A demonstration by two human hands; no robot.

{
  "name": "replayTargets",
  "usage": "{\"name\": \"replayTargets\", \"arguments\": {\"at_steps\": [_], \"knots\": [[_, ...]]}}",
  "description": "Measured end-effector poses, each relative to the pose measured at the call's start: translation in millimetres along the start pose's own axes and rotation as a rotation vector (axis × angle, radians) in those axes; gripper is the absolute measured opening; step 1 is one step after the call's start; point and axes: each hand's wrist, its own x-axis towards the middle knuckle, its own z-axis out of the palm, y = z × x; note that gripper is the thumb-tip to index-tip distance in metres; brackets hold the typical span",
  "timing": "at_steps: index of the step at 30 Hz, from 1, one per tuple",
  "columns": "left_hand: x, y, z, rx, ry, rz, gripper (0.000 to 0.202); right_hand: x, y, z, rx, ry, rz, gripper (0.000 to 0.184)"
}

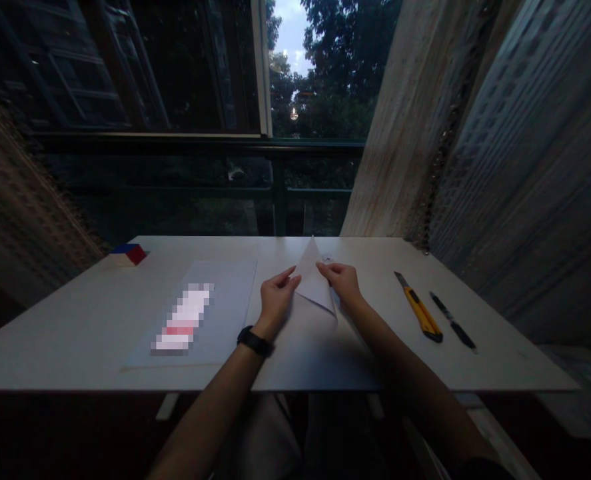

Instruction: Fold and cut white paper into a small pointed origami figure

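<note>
A folded sheet of white paper (314,280), pointed at its far end, is held up over the table between both hands. My left hand (278,293), with a black watch (255,341) on its wrist, pinches the paper's left edge between thumb and fingers. On the opposite edge my right hand (342,280) grips it the same way, thumb towards the paper. The lower edge of the folded paper slants down to a corner at the right. Part of a small dark mark shows on the table just behind my right hand.
Flat white sheets (230,300) lie to the left, with a blurred-out pink and white item (182,320) on them. At right are a yellow box cutter (419,308) and a black pen (452,321). A red and blue block (129,254) sits at the far left of the white table (375,250).
</note>
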Motion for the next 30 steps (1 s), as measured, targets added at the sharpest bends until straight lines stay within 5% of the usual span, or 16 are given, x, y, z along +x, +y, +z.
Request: {"name": "replayTargets", "arguments": {"at_steps": [12, 19, 30], "knots": [[-0.1, 2.0, -0.7, -0.02, 0.048, 0.052, 0.031, -0.1, 0.9, 2.3, 0.129, -0.05, 0.097, 0.04], [1.7, -0.8, -2.9, 0.034, 0.109, 0.092, 0.027, -4.7, -6.5, 0.9, 0.151, -0.223, 0.227, 0.039], [6.9, -8.7, -3.9, -0.065, 0.008, -0.024, 0.033, 2.8, -2.9, -6.8, 0.101, -0.206, 0.222, 0.036]]}}
